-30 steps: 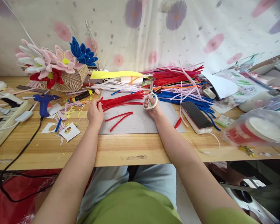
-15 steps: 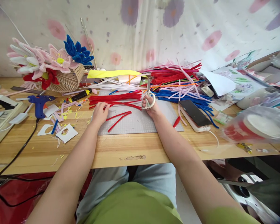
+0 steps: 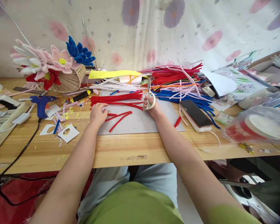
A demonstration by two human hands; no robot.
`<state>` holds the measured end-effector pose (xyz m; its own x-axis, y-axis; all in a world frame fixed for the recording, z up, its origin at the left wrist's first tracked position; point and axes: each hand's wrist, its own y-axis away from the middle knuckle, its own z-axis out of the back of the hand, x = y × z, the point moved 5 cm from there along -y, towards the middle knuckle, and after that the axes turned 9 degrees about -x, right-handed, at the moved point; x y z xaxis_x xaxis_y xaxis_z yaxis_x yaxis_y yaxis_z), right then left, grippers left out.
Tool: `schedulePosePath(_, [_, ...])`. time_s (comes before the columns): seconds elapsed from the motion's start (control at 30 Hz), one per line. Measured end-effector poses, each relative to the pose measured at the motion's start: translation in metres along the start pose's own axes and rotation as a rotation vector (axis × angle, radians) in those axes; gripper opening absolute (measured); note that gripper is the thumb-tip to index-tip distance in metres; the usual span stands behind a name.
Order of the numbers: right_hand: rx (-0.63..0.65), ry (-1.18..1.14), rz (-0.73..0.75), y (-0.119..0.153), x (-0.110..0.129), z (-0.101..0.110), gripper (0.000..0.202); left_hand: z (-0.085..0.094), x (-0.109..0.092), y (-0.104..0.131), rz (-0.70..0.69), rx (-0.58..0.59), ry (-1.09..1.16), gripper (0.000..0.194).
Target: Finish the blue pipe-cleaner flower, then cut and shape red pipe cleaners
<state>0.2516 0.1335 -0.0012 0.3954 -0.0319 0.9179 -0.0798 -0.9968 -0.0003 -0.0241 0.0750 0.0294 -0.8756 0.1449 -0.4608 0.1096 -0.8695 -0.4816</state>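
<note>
"Start big: what's there?"

"One table (image 3: pixel 121 146), one mat (image 3: pixel 149 122) on it."

"Flowers?"

"At the back left, one blue flower (image 3: pixel 80 53), one red flower (image 3: pixel 52 81); the pale ones overlap too much to count."

"And red stems?"

"One bundle (image 3: pixel 116 98), across the mat's far half, its left end past the mat's edge; too packed to count."

"Hands?"

"Two. The left hand (image 3: pixel 98 114) is at the bundle's left end, fingers slightly parted; whether they touch it, I can't tell. The right hand (image 3: pixel 154 110) is closed round the scissors (image 3: pixel 150 94), one pair, blades pointing away from the person."

"Smaller still?"

"One phone (image 3: pixel 196 113), right of the mat. Two loose stems (image 3: pixel 116 122), nearer the person than the bundle."
</note>
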Motion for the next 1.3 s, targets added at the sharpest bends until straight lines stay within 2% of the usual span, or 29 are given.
schedulePosePath(0.1, [0.019,0.179,0.064,0.003,0.013,0.004,0.042,0.004,-0.004,-0.009,-0.032,-0.045,-0.023,0.026])
schedulePosePath(0.2, [0.017,0.403,0.144,0.004,0.022,0.009,0.041,0.003,-0.016,-0.023,-0.109,-0.027,-0.079,0.024])
schedulePosePath(0.4, [-0.119,0.508,0.208,-0.005,0.014,0.021,0.038,-0.032,-0.038,-0.04,-0.335,0.196,-0.248,0.016])
schedulePosePath(0.5, [-0.127,0.511,0.253,-0.006,0.013,0.02,0.034,-0.04,-0.04,-0.042,-0.345,0.204,-0.258,0.016])
schedulePosePath(0.63, [-0.092,0.524,0.293,0.007,0.027,0.004,0.035,-0.025,-0.046,-0.041,-0.334,0.111,-0.212,0.022])
schedulePosePath(0.8, [0.037,0.724,0.446,0.032,0.045,-0.038,0.032,-0.002,-0.067,-0.032,-0.371,0.123,-0.151,0.025])
schedulePosePath(0.9, [0.05,0.795,0.472,0.036,0.05,-0.055,0.028,0.011,-0.076,-0.03,-0.37,0.101,-0.061,0.024])
schedulePosePath(1.03, [0.04,0.623,0.383,0.026,0.061,-0.064,0.028,0.023,-0.07,-0.032,-0.255,0.051,0.118,0.02])
schedulePosePath(1.13, [0.058,0.42,0.227,0.018,0.068,-0.072,0.033,0.018,-0.061,-0.028,-0.105,0.093,0.338,0.019])
schedulePosePath(1.23, [0.071,0.287,0.052,0.017,0.065,-0.084,0.036,0.002,-0.056,-0.016,0.194,0.209,0.68,0.022])
schedulePosePath(1.3, [0.077,0.222,-0.042,0.019,0.057,-0.093,0.037,-0.007,-0.058,-0.007,0.407,0.244,0.904,0.023])
